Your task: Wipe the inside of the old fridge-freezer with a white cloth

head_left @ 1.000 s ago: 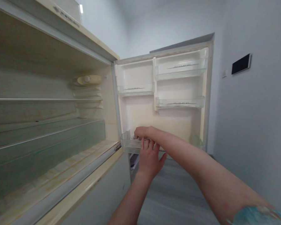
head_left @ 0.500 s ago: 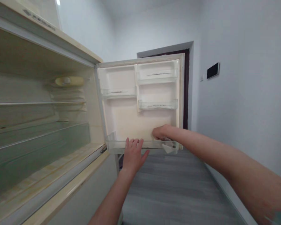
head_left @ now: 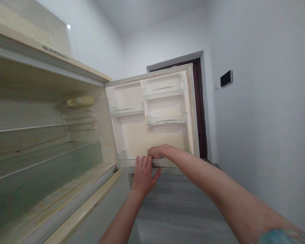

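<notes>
My left hand (head_left: 144,174) is hooked over the front rim of the clear bottom door bin (head_left: 124,164), fingers over the edge and thumb apart lower down. Close beside it, my right hand (head_left: 157,151) is bent down into that bin with its fingers closed. A white cloth is in the right hand, mostly hidden behind the hand and the bin front. The bin sits at the foot of the open fridge door (head_left: 132,135).
Higher on the door are small clear bins (head_left: 166,120). To the left, the open fridge compartment has a glass shelf (head_left: 40,126), a clear drawer (head_left: 73,156) and a yellowed lamp cover (head_left: 80,101). A dark door (head_left: 202,112) stands behind; a wall screen (head_left: 226,78) hangs right.
My right hand has slid left along the bottom bin with the cloth, up to my left hand. The left hand keeps its place on the rim. The fridge door has swung slightly, and the view has shifted.
</notes>
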The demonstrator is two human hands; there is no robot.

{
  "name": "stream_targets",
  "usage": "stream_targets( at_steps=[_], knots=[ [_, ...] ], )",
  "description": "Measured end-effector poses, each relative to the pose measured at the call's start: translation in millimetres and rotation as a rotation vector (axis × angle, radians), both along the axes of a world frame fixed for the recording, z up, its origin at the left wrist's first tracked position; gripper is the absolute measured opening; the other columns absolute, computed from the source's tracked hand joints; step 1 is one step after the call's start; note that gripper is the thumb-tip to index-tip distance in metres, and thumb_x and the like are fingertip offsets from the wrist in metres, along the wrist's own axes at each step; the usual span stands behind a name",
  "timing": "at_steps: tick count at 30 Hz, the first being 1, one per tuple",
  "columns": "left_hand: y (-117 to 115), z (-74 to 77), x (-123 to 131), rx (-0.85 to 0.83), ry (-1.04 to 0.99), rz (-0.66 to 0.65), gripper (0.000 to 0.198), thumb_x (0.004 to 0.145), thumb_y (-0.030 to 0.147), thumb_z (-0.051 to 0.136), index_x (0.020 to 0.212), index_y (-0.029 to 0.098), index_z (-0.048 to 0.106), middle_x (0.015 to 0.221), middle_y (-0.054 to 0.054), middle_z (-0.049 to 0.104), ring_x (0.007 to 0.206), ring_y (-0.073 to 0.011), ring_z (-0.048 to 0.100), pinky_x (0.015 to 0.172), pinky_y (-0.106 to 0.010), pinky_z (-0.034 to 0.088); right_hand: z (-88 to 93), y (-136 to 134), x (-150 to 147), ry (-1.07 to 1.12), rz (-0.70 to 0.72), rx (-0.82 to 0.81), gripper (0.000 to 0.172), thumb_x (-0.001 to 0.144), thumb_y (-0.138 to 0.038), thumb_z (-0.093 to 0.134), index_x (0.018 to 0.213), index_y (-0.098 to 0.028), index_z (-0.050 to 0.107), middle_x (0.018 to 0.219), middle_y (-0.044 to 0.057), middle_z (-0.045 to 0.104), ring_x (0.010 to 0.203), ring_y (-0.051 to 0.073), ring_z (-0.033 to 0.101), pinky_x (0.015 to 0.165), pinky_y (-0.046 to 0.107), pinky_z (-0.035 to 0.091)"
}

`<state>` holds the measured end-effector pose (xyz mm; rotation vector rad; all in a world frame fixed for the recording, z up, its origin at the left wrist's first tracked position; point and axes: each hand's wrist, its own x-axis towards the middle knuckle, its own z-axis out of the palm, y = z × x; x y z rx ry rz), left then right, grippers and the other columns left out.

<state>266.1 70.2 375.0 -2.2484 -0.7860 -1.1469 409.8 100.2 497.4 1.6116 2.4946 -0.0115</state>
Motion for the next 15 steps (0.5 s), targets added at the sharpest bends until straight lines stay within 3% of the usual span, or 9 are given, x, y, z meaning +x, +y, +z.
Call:
stream_targets(
  at_steps=[3, 9, 12, 15],
  knots=[
    [5.2, -5.8, -3.7, 0.044, -0.025, -0.018, 0.071, 0.095, 0.052, 0.058, 0.141, 0.001, 0.041, 0.131, -0.021, 0.056, 0.129, -0.0363, 0.050, 0.123, -0.062, 0.029, -6.9, 17.2, -12.8, 0.063, 0.046, -0.008, 0.036, 0.090, -0.014, 0.056, 0.121, -0.010, 0.075, 0.124, 0.015, 0.072, 0.103, 0.020, 0.069, 0.082, 0.025, 0.049],
    [5.7, -8.2, -5.6, 0.024, -0.050, -0.054, 0.068, 0.093, 0.055, 0.060, 0.135, 0.005, 0.045, 0.126, -0.019, 0.056, 0.128, -0.0364, 0.050, 0.124, -0.063, 0.027, -16.9, 45.6, -20.4, 0.123, 0.046, -0.032, 0.040, 0.085, -0.011, 0.061, 0.123, -0.016, 0.075, 0.121, 0.007, 0.075, 0.098, 0.017, 0.070, 0.076, 0.022, 0.049],
    [3.3, -7.1, -2.0, 0.015, -0.070, -0.065, 0.067, 0.093, 0.056, 0.061, 0.135, 0.006, 0.045, 0.126, -0.019, 0.056, 0.129, -0.0370, 0.049, 0.124, -0.064, 0.027, -15.9, 45.0, -23.9, 0.106, 0.004, 0.013, 0.030, 0.090, -0.015, 0.058, 0.112, -0.013, 0.078, 0.111, 0.009, 0.077, 0.091, 0.019, 0.070, 0.075, 0.024, 0.050],
    [2.3, -6.5, 0.1, 0.010, -0.087, -0.048, 0.064, 0.093, 0.057, 0.061, 0.132, 0.007, 0.048, 0.123, -0.018, 0.057, 0.126, -0.0367, 0.051, 0.123, -0.065, 0.028, -10.2, 26.0, -24.9, 0.083, -0.002, 0.127, 0.025, 0.091, -0.012, 0.057, 0.106, -0.009, 0.077, 0.109, 0.013, 0.076, 0.096, 0.022, 0.070, 0.083, 0.027, 0.050]
  ],
)
